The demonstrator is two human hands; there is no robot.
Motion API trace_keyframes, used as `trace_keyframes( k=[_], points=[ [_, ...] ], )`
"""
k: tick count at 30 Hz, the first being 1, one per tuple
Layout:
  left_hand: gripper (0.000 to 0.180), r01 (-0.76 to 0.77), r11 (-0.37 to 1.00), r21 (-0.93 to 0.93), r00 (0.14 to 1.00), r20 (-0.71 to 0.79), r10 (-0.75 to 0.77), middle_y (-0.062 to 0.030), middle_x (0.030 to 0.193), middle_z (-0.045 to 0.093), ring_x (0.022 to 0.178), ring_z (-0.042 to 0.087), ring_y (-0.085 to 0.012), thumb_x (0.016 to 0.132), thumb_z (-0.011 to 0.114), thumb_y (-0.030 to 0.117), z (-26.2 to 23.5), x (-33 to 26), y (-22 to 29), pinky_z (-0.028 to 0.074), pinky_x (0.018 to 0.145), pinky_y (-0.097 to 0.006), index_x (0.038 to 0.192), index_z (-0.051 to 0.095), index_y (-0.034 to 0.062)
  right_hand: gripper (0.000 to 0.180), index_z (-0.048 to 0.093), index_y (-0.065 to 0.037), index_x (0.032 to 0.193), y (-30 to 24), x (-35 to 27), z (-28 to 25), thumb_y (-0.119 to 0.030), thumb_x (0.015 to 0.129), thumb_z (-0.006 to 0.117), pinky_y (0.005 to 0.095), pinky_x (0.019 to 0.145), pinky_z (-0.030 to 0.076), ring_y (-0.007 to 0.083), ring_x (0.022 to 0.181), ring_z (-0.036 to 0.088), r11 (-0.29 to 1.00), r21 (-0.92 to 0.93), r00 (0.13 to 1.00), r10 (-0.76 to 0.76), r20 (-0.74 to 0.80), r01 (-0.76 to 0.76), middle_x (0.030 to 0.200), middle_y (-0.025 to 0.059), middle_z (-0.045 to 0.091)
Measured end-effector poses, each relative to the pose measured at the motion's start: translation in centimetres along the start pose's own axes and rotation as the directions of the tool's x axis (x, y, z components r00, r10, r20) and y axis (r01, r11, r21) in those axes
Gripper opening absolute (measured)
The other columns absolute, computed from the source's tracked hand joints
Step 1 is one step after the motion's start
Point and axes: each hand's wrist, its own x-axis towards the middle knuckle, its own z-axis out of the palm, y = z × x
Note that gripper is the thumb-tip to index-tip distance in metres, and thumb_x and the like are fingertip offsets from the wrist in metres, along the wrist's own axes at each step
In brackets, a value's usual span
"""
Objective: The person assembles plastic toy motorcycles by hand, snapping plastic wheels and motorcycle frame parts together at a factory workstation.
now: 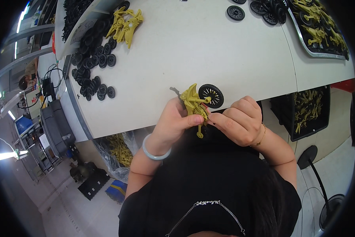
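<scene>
A yellow-green plastic toy motorcycle is gripped in my left hand, thumb pressed across its body, just over the table's near edge. One spoked black wheel sits at its upper right end, and a dark bar sticks out at its upper left. My right hand is closed, with thumb and forefinger pinched against the toy's right side below the wheel. A small red part and a tiny dark bit show by those fingertips. What the fingers hold is too small to make out.
Loose black wheels lie in heaps at the table's left, beside yellow toy bodies. More wheels lie at the far right, near a tray of yellow toys. Below the table are a black crate and a plastic bag of yellow parts.
</scene>
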Motion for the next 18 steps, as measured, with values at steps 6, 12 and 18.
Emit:
trace_keyframes(
  k=[6,12,18],
  points=[
    [0.03,-0.05,0.999,0.017,0.998,-0.026,0.051,-0.0101,0.092,0.065,0.083,0.064,-0.0163,0.08,0.074,0.009,0.0,0.4,-0.3,0.052,0.078,-0.028,0.103,0.059,-0.0048,0.026,0.068,-0.008,0.089,0.4,-0.5,-0.2,-0.015,0.064,0.066,0.0258,0.052,0.032,0.0139,0.06,0.044,1.0,-0.008,0.998,-0.029,0.058,0.029,0.067,-0.0015,0.046],
    [0.025,-0.149,0.747,0.648,0.966,-0.065,0.25,-0.0053,0.085,0.066,0.073,0.062,-0.0132,0.074,0.078,0.008,0.7,0.3,-0.4,0.049,0.067,-0.026,0.094,0.064,-0.0008,0.046,0.064,-0.005,0.1,0.8,2.4,-2.1,-0.027,0.064,0.082,0.0329,0.062,0.044,0.0246,0.078,0.055,0.889,0.23,0.918,0.383,0.102,-0.397,0.088,0.0073,0.06],
    [0.029,-0.277,0.359,0.891,0.905,0.116,0.41,-0.0092,0.076,0.062,0.062,0.059,-0.0234,0.07,0.08,0.012,1.8,-0.2,-0.1,0.046,0.056,-0.03,0.095,0.066,0.0033,0.023,0.067,-0.004,0.084,0.8,1.6,-1.0,-0.012,0.066,0.079,0.0316,0.062,0.046,0.0234,0.07,0.056,0.699,0.46,0.835,0.42,0.357,-0.548,0.074,0.0054,0.062]
  ],
)
